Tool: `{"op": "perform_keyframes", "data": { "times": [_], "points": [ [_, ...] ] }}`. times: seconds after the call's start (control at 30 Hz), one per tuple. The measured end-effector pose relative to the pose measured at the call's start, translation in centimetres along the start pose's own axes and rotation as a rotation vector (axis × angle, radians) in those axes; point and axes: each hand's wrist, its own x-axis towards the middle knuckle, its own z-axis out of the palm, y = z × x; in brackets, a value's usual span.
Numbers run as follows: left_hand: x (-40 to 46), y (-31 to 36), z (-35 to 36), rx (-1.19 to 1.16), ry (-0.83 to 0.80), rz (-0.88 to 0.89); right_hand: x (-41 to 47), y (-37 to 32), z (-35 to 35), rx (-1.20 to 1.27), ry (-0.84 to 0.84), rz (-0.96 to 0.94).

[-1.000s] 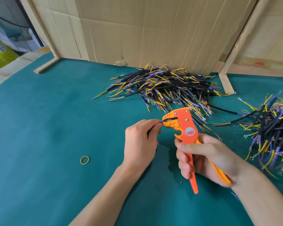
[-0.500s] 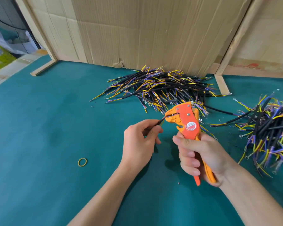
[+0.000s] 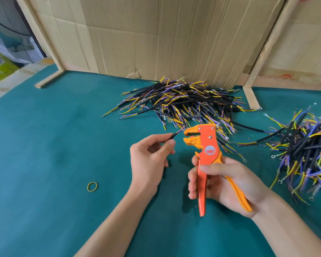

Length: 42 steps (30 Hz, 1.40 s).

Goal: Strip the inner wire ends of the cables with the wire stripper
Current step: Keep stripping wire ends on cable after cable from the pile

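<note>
1. Wire stripper (image 3: pixel 208 145): orange tool held upright over the green worktop (image 3: pixel 44 164), head uppermost, its jaws parted and pointing left.
2. Right hand (image 3: pixel 224 182): fingers (image 3: pixel 193 184) curled round the stripper's two handles, thumb laid across the front; the handles stand spread apart.
3. Left hand (image 3: pixel 148 160): just left of the stripper, thumb and forefinger pinching a short black cable (image 3: pixel 171 136); the other fingers are loosely bent.
4. Cable end: thin inner wires fan out from the black sheath toward the stripper's jaws, close to them but not between them.
5. Cable pile (image 3: pixel 183 102): black cables with yellow and purple inner wires, heaped behind the stripper against the cardboard wall (image 3: pixel 165 34).
6. Second pile (image 3: pixel 304 149): similar cables, some with ring terminals, to the right of the stripper.
7. Rubber band (image 3: pixel 92 186): yellow loop lying flat on the worktop, well left of the stripper and below the left hand.
</note>
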Motion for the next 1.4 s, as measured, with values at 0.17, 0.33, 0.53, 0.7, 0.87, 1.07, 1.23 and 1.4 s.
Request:
{"op": "perform_keyframes", "data": {
  "times": [0.17,0.33,0.53,0.7,0.87,1.07,1.23,1.4],
  "points": [
    [-0.5,0.3,0.4,0.119,0.084,0.106,0.1,0.2,0.5,0.046,-0.008,0.005],
    [-1.3,0.4,0.9,0.307,0.066,0.275,0.1,0.1,0.6,0.058,0.019,-0.02],
    [-1.2,0.1,0.7,0.397,0.071,0.378,-0.2,-0.2,0.1,0.004,-0.017,-0.014],
    [-1.3,0.0,0.7,0.508,0.057,0.498,-0.2,-0.4,-0.1,-0.011,-0.014,-0.009],
    [-1.2,-0.1,0.6,0.513,0.058,0.498,-0.3,-0.5,-0.2,-0.027,-0.023,0.001],
    [-1.2,0.0,0.6,0.501,0.046,0.482,-0.3,-0.5,0.0,-0.022,0.01,0.013],
    [-1.2,0.1,0.6,0.497,0.047,0.478,-0.2,-0.5,0.0,-0.047,0.013,0.0],
    [-1.1,0.3,0.6,0.454,0.037,0.422,-0.1,-0.3,-0.1,-0.058,-0.003,0.0]
  ]
}}
